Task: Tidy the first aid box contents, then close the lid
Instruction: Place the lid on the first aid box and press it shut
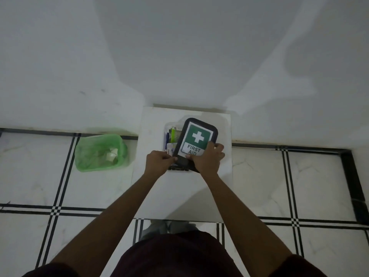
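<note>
both hands gripped the near end of the dark lid, which bore a green and white first aid label. the left hand pinched the lid's near left corner, and the right hand clamped its near right edge, fingers over the label's lower rim. the two hands sat close together with only the lid's near end between them. the lid lay askew over the clear first aid box, skewed toward the right hand, so packets showed uncovered just beyond the left hand. the box rested on a white table under both hands. well out past the left hand, a green bin stood on the tiled floor.
</note>
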`<control>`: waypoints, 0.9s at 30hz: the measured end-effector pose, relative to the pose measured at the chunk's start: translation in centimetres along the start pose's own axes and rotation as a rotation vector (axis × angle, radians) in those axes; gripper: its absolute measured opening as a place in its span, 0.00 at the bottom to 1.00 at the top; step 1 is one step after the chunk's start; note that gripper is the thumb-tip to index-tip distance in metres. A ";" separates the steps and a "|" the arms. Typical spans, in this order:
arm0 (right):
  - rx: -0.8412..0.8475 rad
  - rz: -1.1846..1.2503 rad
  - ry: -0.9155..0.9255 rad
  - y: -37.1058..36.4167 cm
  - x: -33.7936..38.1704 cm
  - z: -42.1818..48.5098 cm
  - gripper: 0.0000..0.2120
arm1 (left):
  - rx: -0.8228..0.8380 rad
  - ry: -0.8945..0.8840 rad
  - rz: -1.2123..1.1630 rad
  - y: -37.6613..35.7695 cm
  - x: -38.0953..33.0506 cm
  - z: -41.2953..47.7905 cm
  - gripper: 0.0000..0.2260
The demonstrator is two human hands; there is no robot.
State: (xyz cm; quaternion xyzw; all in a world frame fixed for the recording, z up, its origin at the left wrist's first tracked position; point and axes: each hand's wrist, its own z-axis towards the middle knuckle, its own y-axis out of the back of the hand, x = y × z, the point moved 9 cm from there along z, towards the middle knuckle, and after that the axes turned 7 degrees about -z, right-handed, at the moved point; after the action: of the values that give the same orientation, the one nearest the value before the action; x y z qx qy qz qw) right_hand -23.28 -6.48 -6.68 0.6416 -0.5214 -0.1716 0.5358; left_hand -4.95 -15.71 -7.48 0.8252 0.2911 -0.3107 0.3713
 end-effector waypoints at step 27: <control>-0.034 0.306 0.170 -1.1 -0.4 -0.8 0.12 | -0.009 0.438 -0.416 1.7 6.2 -0.8 0.09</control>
State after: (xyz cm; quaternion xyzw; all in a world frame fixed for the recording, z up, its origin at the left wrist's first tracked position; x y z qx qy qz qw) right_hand -22.23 -5.88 -7.48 0.5577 -0.5628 -0.0419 0.6087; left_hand 0.48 -14.46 -10.85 0.7935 0.5285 -0.1932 0.2319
